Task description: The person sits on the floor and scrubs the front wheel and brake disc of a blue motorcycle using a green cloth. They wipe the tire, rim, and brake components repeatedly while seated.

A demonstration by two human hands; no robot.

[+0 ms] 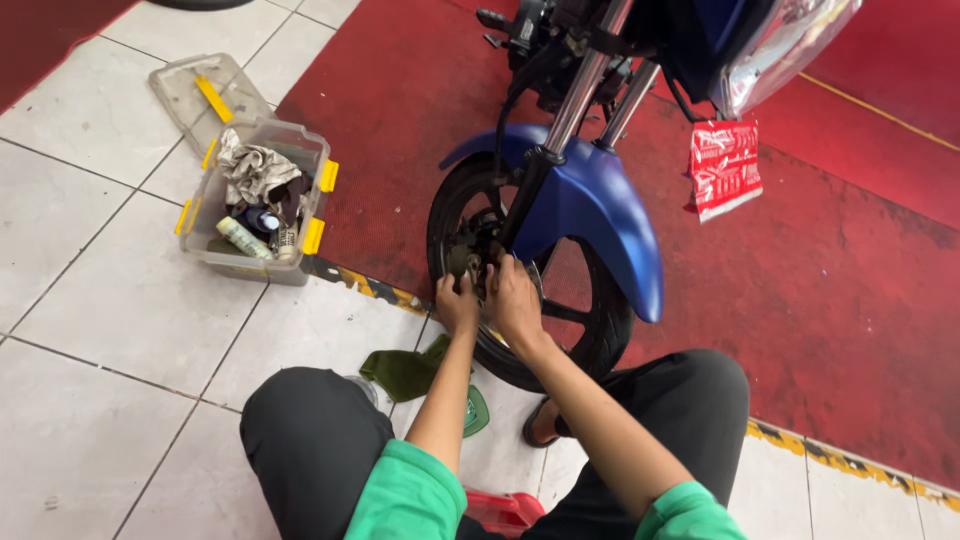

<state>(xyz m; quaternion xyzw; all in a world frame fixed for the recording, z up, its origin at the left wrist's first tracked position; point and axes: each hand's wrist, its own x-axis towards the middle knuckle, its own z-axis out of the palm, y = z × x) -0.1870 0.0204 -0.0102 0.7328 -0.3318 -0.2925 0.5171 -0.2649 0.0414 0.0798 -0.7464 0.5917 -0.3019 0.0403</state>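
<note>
Squatting near the wheel [530,290], the person is pressing both hands, left [458,305] and right [515,300], closed around the brake caliper [470,262] by the fork. It looks stiff, heavy, greasy; best gripped by its body. A toolbox [262,200] is sitting far left.

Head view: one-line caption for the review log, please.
Crouched person's left hand and right hand work at the brake caliper on a blue motorcycle's front wheel, plastic toolbox nearby.

Short green sleeves [415,495] ending above bare forearms, black trousers [310,440] over both knees beside the wheel [600,335], bare hands [515,305].
</note>
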